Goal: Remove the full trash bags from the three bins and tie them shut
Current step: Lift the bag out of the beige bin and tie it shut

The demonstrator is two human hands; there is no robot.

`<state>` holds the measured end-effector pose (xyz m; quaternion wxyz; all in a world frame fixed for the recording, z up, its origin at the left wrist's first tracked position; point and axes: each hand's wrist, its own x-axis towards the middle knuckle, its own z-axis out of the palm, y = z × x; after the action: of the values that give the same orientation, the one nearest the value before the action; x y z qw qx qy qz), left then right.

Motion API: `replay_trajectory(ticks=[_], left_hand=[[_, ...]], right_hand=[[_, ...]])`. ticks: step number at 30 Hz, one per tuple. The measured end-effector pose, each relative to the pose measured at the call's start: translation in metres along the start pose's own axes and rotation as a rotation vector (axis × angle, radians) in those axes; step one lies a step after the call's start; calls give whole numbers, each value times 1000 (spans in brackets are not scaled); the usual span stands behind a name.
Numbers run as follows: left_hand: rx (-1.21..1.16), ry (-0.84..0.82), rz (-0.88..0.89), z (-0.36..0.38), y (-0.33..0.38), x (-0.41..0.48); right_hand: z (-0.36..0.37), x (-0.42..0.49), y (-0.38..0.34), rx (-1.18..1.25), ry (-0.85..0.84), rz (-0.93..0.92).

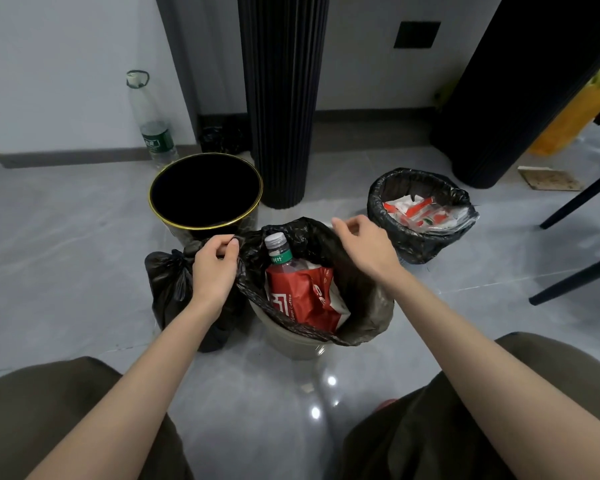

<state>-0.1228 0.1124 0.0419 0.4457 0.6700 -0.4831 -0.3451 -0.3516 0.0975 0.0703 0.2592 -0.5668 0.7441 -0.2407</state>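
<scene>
Open black trash bag (368,306) seated in the beige bin (291,344), centre floor. Left hand (217,263) pinches its rim at 9 o'clock; right hand (361,245) grips the rim at 2 o'clock. The mouth spans between them, both equally near; the lift probably runs straight upward.

Glossy tiled floor (84,258); crinkled plastic bag (364,306)
</scene>
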Motion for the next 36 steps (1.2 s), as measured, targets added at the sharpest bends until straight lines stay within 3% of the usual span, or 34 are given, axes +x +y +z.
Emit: replay_trajectory(ticks=[5,11,15,19,24,27,30,36], left_hand=[[11,-25,49,3,4,0],[89,-71,140,-1,5,-1],[77,-61,156,-4,5,0],[32,-24,164,-8,10,-4],[10,-20,239,-19,17,-18],[38,-79,256,-25,20,-27],[-20,-210,144,-31,24,-31],[-49,-508,-159,-36,27,-43]], right_hand=[[25,34,0,-161,-100,84],[31,46,9,-147,66,65],[21,42,3,32,224,-99],[8,21,2,-26,289,-294],[-2,-10,11,54,312,-184],[-11,-25,13,159,277,-68],[-24,-35,15,193,166,-16],[-18,-72,8,-82,-263,-191]])
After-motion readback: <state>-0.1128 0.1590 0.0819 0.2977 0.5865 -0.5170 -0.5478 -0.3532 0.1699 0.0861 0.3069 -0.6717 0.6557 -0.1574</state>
